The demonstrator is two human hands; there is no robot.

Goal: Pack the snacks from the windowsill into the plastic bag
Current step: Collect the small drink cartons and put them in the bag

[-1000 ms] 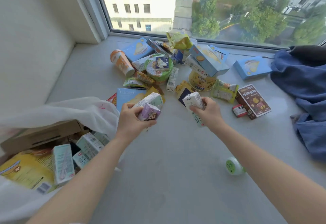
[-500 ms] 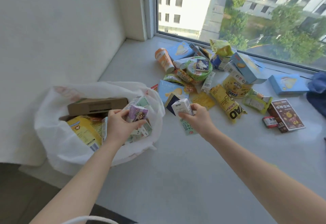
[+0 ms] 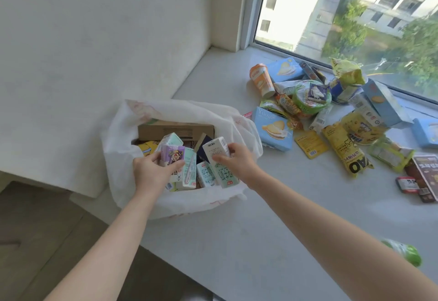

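One plastic bag (image 3: 118,158). Two hands: the left hand (image 3: 151,172) grips one purple carton (image 3: 172,154), the right hand (image 3: 237,160) one white carton (image 3: 216,150). About six small cartons show in the bag, too overlapped to count exactly, plus one brown cardboard box (image 3: 175,129). On the windowsill (image 3: 260,229): four light-blue biscuit boxes (image 3: 285,69) (image 3: 272,129) (image 3: 386,103) (image 3: 426,132), one orange cup (image 3: 262,82), one green bowl (image 3: 308,102), one yellow tub (image 3: 362,129), one red tin (image 3: 406,185), one green bottle (image 3: 405,252).

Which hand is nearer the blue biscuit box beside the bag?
Right. The right hand sits just left of the biscuit box; the left hand is farther left, across the bag.
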